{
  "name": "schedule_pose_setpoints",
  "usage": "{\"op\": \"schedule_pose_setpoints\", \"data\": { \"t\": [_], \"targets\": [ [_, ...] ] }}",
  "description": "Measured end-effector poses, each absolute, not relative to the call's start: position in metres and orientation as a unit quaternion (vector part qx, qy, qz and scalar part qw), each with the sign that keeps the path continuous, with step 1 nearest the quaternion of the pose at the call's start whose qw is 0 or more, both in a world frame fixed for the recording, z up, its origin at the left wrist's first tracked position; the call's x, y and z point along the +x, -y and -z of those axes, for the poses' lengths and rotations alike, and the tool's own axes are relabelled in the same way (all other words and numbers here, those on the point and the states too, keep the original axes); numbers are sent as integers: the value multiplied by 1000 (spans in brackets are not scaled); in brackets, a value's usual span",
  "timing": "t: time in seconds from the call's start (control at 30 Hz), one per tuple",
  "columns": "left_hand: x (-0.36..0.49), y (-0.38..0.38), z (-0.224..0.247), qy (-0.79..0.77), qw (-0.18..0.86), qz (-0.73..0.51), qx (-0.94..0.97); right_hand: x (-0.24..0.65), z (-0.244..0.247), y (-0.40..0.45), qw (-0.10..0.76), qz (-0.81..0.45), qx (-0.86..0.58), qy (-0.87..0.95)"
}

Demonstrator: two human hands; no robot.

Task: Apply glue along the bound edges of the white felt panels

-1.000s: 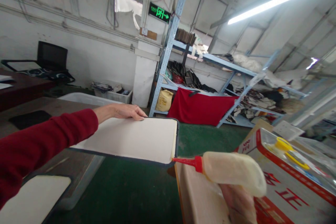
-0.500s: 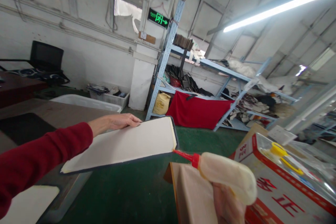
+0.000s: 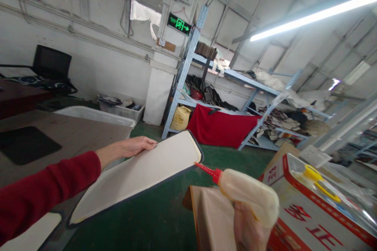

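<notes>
A long, flat white panel with a dark rim (image 3: 137,176) is slanting across the centre and lower left of the frame, the left hand (image 3: 140,146) pinching its upper edge. A translucent squeeze bottle with a red nozzle (image 3: 250,194) is touching its right end, the right hand (image 3: 250,223) clasping the bottle from below. The hands are holding well apart. A black flat piece (image 3: 28,145) is lying on the brown tabletop (image 3: 85,131) at left
</notes>
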State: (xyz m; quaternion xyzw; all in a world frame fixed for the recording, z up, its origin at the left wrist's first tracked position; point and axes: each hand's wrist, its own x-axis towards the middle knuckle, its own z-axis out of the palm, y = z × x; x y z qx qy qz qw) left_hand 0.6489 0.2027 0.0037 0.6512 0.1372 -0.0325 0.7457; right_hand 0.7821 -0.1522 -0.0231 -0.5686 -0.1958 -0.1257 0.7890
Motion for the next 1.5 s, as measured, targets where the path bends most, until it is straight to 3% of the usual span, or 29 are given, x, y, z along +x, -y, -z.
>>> {"op": "schedule_pose_setpoints", "data": {
  "t": [0.27, 0.63, 0.87, 1.5],
  "targets": [
    [648, -189, -3, -155, 750, 8, 643, 775, 27, 151, 758, 141, -622, 135],
    [653, -177, -3, -175, 775, -13, 607, 761, 6, 132, 830, 105, -531, 137],
    [655, -178, 1, -176, 780, -23, 600, 760, 9, 134, 795, 102, -584, 130],
    [662, -172, -11, -201, 788, -47, 580, 760, 11, 131, 846, 41, -488, 211]
  ]
}}
